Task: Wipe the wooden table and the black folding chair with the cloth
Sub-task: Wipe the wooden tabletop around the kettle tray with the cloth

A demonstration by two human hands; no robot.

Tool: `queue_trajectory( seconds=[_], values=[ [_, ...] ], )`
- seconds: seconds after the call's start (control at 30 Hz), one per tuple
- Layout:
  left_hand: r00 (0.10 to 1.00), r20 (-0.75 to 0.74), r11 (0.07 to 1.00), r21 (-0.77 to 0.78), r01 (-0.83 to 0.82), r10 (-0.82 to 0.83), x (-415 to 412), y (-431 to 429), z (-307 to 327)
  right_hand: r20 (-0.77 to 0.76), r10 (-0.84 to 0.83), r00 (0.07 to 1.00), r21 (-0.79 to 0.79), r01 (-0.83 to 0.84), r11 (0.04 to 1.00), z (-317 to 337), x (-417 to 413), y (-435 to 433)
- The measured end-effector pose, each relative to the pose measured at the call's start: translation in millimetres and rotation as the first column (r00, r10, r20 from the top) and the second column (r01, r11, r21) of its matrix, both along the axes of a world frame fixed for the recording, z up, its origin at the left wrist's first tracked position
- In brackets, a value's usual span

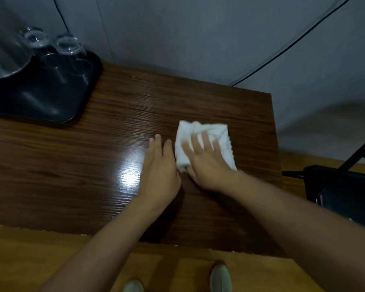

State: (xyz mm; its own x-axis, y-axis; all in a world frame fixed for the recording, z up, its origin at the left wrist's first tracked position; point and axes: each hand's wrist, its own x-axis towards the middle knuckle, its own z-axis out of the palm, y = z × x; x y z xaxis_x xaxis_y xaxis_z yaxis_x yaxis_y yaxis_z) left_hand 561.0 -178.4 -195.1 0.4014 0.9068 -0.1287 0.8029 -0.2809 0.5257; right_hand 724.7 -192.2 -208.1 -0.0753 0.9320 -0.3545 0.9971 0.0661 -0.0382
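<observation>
One cloth (204,142), one tray (40,98), two glasses (70,47), one chair (346,186), two hands (160,165).

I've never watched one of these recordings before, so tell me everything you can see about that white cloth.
The white cloth looks soft, like terry, and is bunched into a rough square with a scalloped right edge. It lies flat on the wooden table near its right end. The right hand presses on it with spread fingers; the left hand rests alongside its left edge.
</observation>
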Motion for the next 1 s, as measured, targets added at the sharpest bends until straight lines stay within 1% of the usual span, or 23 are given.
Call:
queue_trajectory(
  seconds=[0.07, 0.13, 0.23, 0.3, 0.37, 0.5, 0.57, 0.67, 0.73, 0.8, 0.83, 0.9, 1.0],
  values=[
    [0.999, -0.036, 1.000, 0.028, 0.009, -0.008, -10.0, 5.6, -2.8, -0.007, -0.050, 0.999, 0.020, 0.050, 0.999, -4.2, 4.3, 60.9],
    [0.997, -0.066, 0.997, 0.054, 0.046, -0.042, -19.2, 14.6, -5.9, 0.013, -0.066, 0.998, 0.032, 0.066, 0.997, -8.2, 8.8, 102.7],
    [0.990, -0.111, 0.995, 0.030, 0.090, -0.087, -26.9, 25.8, -12.9, 0.011, -0.026, 1.000, 0.082, 0.025, 0.996, -9.3, 16.7, 109.4],
    [0.971, -0.207, 0.992, 0.017, 0.123, -0.117, -28.2, 24.9, -20.4, -0.013, 0.002, 1.000, 0.115, 0.000, 0.993, -6.2, 23.3, 83.0],
    [0.947, -0.289, 0.986, 0.045, 0.160, -0.141, -30.3, 18.1, -30.9, -0.037, 0.021, 0.999, 0.119, -0.016, 0.993, -1.8, 27.4, 40.2],
    [0.962, -0.244, 0.984, 0.098, 0.147, -0.120, -37.0, 5.3, -43.0, -0.076, 0.047, 0.996, 0.008, -0.047, 0.999, 1.6, 21.2, -92.9],
    [0.963, -0.250, 0.981, 0.138, 0.138, -0.101, -36.3, 3.1, -42.7, -0.096, 0.072, 0.993, -0.019, -0.074, 0.997, 2.1, 9.8, -156.3],
    [0.962, -0.255, 0.984, 0.119, 0.136, -0.103, -34.1, 3.5, -41.4, -0.097, 0.127, 0.987, 0.001, -0.127, 0.992, 7.8, -6.1, -198.9],
    [0.957, -0.263, 0.983, 0.097, 0.154, -0.124, -35.4, 9.0, -39.3, -0.105, 0.150, 0.983, -0.007, -0.151, 0.988, 11.2, -10.5, -189.5],
    [0.946, -0.287, 0.979, 0.090, 0.182, -0.149, -36.0, 17.3, -35.4, -0.130, 0.148, 0.980, -0.028, -0.153, 0.988, 13.5, -10.0, -156.9],
    [0.941, -0.296, 0.977, 0.090, 0.196, -0.161, -36.1, 21.4, -34.1, -0.128, 0.135, 0.983, -0.038, -0.141, 0.989, 11.2, -8.7, -134.0],
    [0.932, -0.306, 0.971, 0.075, 0.227, -0.194, -36.8, 27.1, -32.7, -0.089, 0.101, 0.991, -0.003, -0.101, 0.995, 3.5, -4.7, -78.1],
    [0.935, -0.296, 0.967, 0.102, 0.235, -0.196, -39.2, 26.7, -35.0, -0.033, -0.016, 0.999, 0.024, 0.017, 1.000, -7.0, 12.8, 23.2]
  ],
)
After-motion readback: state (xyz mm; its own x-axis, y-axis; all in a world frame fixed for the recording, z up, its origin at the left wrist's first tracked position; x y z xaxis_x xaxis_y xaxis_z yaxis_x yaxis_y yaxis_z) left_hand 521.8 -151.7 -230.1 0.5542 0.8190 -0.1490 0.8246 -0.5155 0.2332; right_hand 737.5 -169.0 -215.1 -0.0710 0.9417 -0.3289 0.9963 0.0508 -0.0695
